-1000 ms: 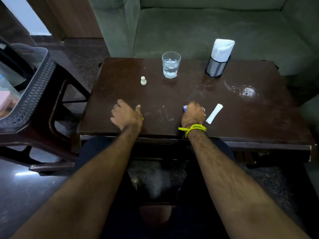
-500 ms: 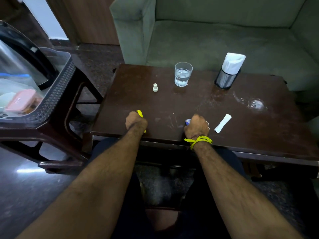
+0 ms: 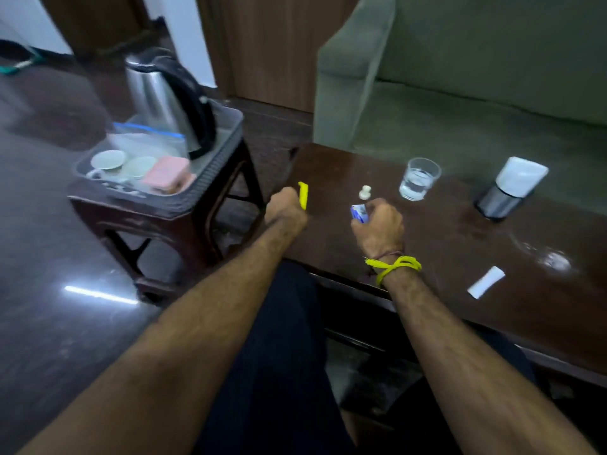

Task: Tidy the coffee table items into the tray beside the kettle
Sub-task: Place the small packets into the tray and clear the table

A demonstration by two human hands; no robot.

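Note:
My left hand (image 3: 285, 208) is closed around a thin yellow sachet (image 3: 303, 194), held above the left edge of the dark coffee table (image 3: 460, 257). My right hand (image 3: 378, 226), with a yellow thread at the wrist, grips a small blue and white packet (image 3: 358, 213) over the table. To the left, a grey tray (image 3: 226, 139) sits on a wooden stool beside a steel kettle (image 3: 157, 96); it holds two cups and a pink box (image 3: 167, 174). On the table lie a white sachet (image 3: 486, 281) and a small white cap (image 3: 364, 192).
A glass of water (image 3: 418, 178) and a mesh holder with white napkins (image 3: 507, 192) stand at the table's far side. A clear glass dish (image 3: 551, 257) sits at the right. A green sofa (image 3: 476, 93) is behind the table. The stool (image 3: 164, 231) stands on a dark shiny floor.
Both hands lifted off the table with their packets and moved left and forward. My view swung left, bringing the kettle and tray fully into sight.

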